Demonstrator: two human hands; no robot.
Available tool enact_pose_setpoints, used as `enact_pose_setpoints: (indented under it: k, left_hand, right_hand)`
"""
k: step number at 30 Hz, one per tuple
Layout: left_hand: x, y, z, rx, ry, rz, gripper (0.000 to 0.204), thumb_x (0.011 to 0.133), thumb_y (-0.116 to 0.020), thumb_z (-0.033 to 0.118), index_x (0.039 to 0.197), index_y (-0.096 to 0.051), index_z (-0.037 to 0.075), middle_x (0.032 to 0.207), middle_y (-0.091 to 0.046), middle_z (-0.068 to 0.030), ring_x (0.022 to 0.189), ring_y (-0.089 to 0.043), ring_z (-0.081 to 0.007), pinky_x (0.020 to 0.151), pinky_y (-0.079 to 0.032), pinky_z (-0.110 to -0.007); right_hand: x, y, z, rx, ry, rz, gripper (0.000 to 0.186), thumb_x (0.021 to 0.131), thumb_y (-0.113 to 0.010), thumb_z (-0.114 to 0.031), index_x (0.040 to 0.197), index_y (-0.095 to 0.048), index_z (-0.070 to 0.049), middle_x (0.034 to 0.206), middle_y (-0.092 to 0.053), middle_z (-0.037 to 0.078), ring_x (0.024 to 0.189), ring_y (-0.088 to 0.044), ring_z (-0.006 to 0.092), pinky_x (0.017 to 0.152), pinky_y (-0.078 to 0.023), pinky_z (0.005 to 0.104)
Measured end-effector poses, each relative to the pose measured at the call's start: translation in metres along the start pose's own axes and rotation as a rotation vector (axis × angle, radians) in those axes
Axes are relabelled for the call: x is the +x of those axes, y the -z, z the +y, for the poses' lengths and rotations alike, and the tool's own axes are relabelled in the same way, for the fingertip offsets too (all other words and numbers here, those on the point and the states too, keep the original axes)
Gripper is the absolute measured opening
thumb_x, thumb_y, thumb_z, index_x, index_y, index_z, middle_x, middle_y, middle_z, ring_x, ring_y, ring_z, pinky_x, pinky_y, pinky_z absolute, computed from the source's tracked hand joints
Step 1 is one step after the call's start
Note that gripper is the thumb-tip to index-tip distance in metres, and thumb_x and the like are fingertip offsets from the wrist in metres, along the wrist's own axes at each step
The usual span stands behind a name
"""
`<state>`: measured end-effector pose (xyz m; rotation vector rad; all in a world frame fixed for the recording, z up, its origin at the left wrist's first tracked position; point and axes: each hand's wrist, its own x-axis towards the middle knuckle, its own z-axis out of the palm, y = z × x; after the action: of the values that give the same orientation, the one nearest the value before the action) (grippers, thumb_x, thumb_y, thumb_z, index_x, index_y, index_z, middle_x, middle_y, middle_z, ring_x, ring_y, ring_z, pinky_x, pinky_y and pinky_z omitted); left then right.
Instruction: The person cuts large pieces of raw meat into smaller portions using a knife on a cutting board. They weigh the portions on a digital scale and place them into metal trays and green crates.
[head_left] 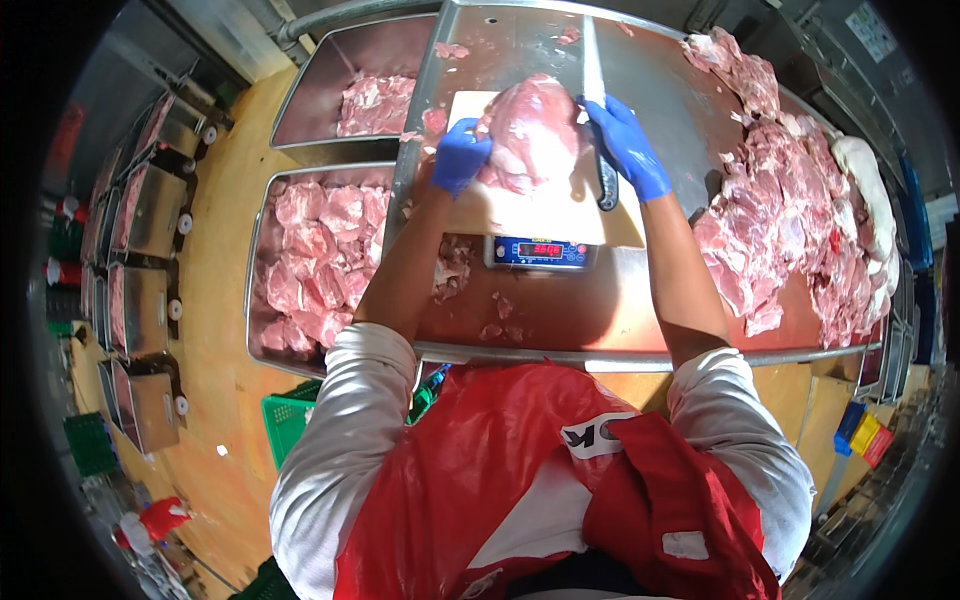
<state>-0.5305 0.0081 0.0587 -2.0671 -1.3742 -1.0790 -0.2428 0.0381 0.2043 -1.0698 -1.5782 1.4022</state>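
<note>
A large rounded piece of raw pork (532,135) rests on a white board (540,218), which sits over a digital scale (541,252) with a lit red display. At the meat's left edge, my left hand (462,158), in a blue glove, has its fingers curled against it; the fingertips are partly hidden. My right hand (630,150), also gloved in blue, holds a knife (593,65) at the meat's right side. The blade points away from me, and the black handle (607,182) extends below the fingers.
Raw meat trimmings (790,220) are heaped on the metal table (655,70) at right. Left of it stand a metal bin (253,260) of cut chunks and another bin (300,110) holding meat. Wheeled bins (155,205) line the far left; a green crate (285,420) sits below.
</note>
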Motion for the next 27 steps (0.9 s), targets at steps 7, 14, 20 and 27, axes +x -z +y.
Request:
enact_pose_setpoints:
  k: [7,14,20,27]
  left_hand:
    - [0.049,0.037,0.061,-0.229,0.480,0.183,0.029,0.078,-0.072,0.014,0.103,-0.064,0.000,0.094,-0.061,-0.0167,0.090,-0.061,-0.0368,0.083,-0.051,-0.043]
    - [0.091,0.079,0.162,0.042,0.355,-0.121,0.033,0.078,-0.073,0.027,0.097,-0.062,0.002,0.099,-0.059,-0.0185,0.090,-0.059,-0.0355,0.074,-0.049,-0.045]
    - [0.089,0.059,0.102,0.016,-0.107,-0.056,0.017,0.075,-0.068,0.020,0.084,-0.068,0.005,0.089,-0.066,-0.0137,0.082,-0.065,-0.0335,0.073,-0.054,-0.045]
    - [0.105,0.088,0.110,-0.026,0.014,-0.033,0.021,0.077,-0.069,0.022,0.094,-0.069,0.010,0.090,-0.070,-0.0071,0.079,-0.068,-0.0275,0.069,-0.056,-0.039]
  right_hand:
    - [-0.035,-0.003,0.039,0.162,-0.019,0.094,0.025,0.103,-0.056,-0.022,0.112,-0.065,0.000,0.093,-0.064,-0.001,0.083,-0.056,0.0080,0.076,-0.047,0.0249]
    - [-0.050,-0.001,0.037,0.227,-0.034,0.063,0.030,0.104,-0.055,-0.022,0.123,-0.062,0.000,0.099,-0.064,0.000,0.087,-0.057,0.0098,0.081,-0.049,0.0257]
    - [-0.062,0.010,0.028,-0.035,0.004,0.073,0.028,0.106,-0.051,-0.028,0.111,-0.061,-0.002,0.092,-0.060,0.001,0.081,-0.056,0.0096,0.074,-0.050,0.0265]
    - [-0.012,-0.008,-0.004,-0.392,-0.032,-0.093,0.038,0.102,-0.051,-0.034,0.089,-0.062,0.000,0.068,-0.063,0.011,0.057,-0.061,0.0181,0.054,-0.049,0.0343]
